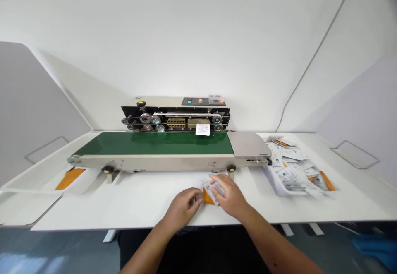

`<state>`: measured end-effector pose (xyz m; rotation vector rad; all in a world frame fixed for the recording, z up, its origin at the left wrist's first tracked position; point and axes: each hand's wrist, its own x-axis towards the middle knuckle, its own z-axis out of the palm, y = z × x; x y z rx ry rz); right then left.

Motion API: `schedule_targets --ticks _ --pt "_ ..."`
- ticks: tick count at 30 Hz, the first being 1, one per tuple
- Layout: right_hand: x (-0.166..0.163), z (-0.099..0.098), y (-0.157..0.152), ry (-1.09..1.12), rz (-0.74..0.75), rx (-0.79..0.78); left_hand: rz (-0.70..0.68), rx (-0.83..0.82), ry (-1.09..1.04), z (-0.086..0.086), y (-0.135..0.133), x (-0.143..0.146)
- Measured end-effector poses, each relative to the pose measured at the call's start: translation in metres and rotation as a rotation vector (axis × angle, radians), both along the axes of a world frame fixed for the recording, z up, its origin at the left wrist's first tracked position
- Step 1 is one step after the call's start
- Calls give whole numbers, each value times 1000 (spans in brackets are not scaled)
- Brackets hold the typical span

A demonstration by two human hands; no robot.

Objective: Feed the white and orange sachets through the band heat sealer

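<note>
Near the front edge of the counter (124, 199), about midway along it, both hands met over a small pouch (208, 195) with an orange body and a white printed label. The left hand (182, 205) had its fingertips pressed together on the pouch's left end. The right hand (229, 197) curled over the right end and pinched it between thumb and fingers. The pouch lay low, touching or just above the counter (which of the two could not be told).

It looked light, thin and floppy, probably with a slick film skin, so a grip at both ends along the flat edges seemed better than squeezing the middle.

Behind the hands stood a band sealer (175, 118) with a green conveyor belt (155, 143), and a labelled pouch (202, 129) sat upright at its sealing rail. A loose pile of pouches (294, 170) lay towards the right edge of the counter, and an orange packet (70, 177) lay near the left edge.
</note>
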<state>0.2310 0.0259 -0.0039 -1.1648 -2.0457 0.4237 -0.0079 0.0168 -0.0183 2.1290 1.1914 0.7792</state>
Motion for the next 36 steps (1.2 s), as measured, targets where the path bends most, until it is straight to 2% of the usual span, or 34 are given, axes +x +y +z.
schedule_targets --ticks 2,5,8,13,20,26,28,30,33,36 --pt "-6 -24 -4 -60 -40 -23 -21 -13 22 3 3 2" --pt "-8 -37 0 -171 -129 -89 -13 -30 40 5 8 4" --pt "-8 -36 4 -191 -151 -112 38 -34 35 -1 12 4" --pt "-8 -36 3 -67 -136 -30 115 -38 -11 -11 10 3" --pt "-6 -44 2 74 -151 92 78 -53 3 -6 8 4" --pt "-7 -41 1 71 -187 84 18 -11 20 -2 5 4" --pt "-6 -38 -2 67 -122 91 -13 55 15 0 3 3" --pt "-7 -37 -6 64 20 71 -42 111 -10 0 1 2" --pt "-7 -36 -11 108 183 -28 -51 108 -9 0 0 0" --pt "-7 -36 -11 178 163 -194 -21 80 59 -3 0 -1"
